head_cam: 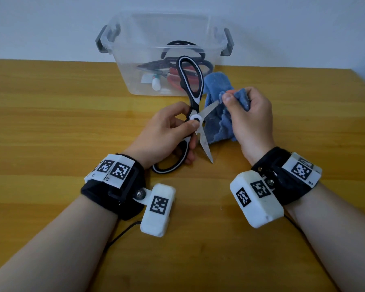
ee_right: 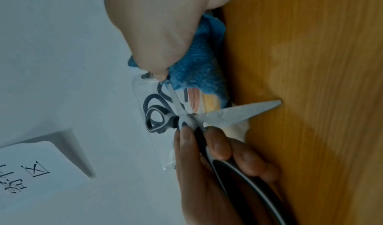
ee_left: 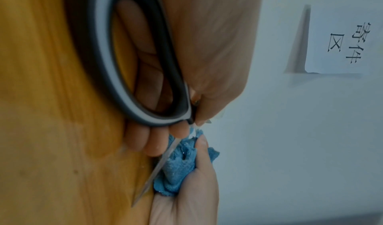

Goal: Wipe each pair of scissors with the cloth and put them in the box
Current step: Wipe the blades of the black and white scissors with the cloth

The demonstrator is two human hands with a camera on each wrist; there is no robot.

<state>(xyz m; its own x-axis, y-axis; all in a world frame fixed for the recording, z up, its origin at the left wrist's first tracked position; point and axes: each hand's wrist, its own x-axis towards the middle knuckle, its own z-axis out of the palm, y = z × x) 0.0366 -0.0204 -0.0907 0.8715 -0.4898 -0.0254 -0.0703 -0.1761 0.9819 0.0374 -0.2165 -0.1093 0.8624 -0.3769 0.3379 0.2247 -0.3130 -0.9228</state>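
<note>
Both wrists carry black straps w/ white camera blocks [head_cam: 157,209] bearing black-and-white square code tags; no brand legible. Left hand [head_cam: 167,133] grips the black-and-white-handled kitchen scissors [head_cam: 191,106], fingers curled thru the lower loop, thumb by the white pivot; blades spread wide, one tip pointing down toward the yellow wooden table [head_cam: 51,123], upper loop standing above the hand. Right hand [head_cam: 251,116] pinches the crumpled blue terry cloth [head_cam: 217,123] round the other blade's tip, just right of the left hand. Beyond both hands sits a clear plastic box w/ grey latches [head_cam: 122,66], holding several pairs of black- and red-handled scissors [head_cam: 177,68] plus a small white item. Wrist views show white paper on the wall [ee_left: 342,40] printed "寄件区".
</note>
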